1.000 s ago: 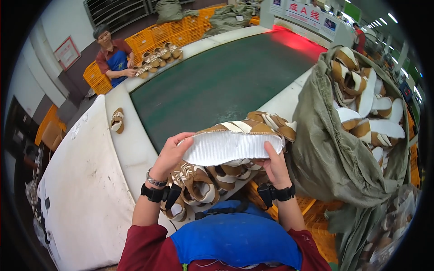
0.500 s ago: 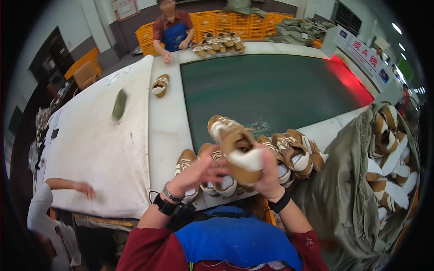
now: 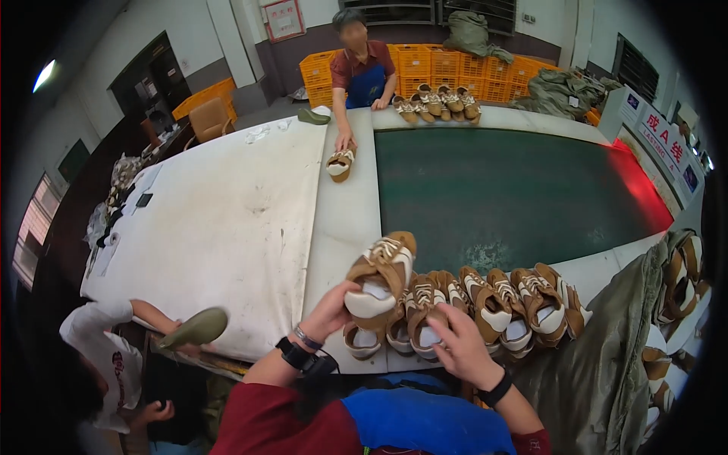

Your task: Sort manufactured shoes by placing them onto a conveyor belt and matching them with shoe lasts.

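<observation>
A brown and white lace-up sneaker (image 3: 383, 277) is raised above the near ledge, its white heel toward me. My left hand (image 3: 331, 309) is closed on its heel end. Below and to the right, a row of similar sneakers (image 3: 485, 303) stands along the ledge, heels toward me. My right hand (image 3: 464, 345) is over the heels of this row with fingers apart. Its fingertips are close to one sneaker (image 3: 426, 322); whether they touch it I cannot tell.
A green belt (image 3: 493, 197) lies ahead, beside a white-covered table (image 3: 235, 227). Across it, a co-worker (image 3: 364, 76) touches a sneaker (image 3: 341, 164). At left another person's hand holds a green shoe-shaped piece (image 3: 199, 327). An olive sack (image 3: 607, 364) of shoes stands at right.
The sneaker went from between both hands to my left hand; my right hand lowered to the row. The far co-worker reached to a sneaker. A green piece moved to the white table's far edge.
</observation>
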The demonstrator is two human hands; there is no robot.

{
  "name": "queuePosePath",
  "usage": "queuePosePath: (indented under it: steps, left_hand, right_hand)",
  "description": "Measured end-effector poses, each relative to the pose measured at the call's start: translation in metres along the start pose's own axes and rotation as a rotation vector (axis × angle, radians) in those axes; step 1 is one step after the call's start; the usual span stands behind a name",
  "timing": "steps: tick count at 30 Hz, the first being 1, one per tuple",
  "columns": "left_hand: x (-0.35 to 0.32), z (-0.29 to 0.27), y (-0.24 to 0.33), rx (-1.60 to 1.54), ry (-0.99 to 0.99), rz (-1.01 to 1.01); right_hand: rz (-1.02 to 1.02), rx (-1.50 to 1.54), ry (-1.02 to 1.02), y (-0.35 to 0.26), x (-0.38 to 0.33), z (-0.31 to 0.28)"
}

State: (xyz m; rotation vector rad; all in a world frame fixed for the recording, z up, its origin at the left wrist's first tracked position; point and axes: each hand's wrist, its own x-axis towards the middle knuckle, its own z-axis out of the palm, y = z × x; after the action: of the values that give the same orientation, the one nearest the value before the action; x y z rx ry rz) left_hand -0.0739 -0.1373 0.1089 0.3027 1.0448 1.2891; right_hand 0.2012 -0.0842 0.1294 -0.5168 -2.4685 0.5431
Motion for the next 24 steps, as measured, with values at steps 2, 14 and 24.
queuePosePath:
  steps: [2,14,24]
  left_hand:
    - [0.043,-0.027,0.040,0.090,-0.038,0.160]
    - [0.208,-0.021,0.088,0.422,0.142,0.311]
    - [0.067,0.177,-0.077,0.941,-0.822,0.211]
  right_hand:
    - [0.134,-0.032,0.060,0.006,-0.017,-0.017]
    - [0.758,-0.789,0.710,-0.054,-0.192,-0.207]
    - [1.496,-0.928,0.342,0.024,-0.346,-0.287]
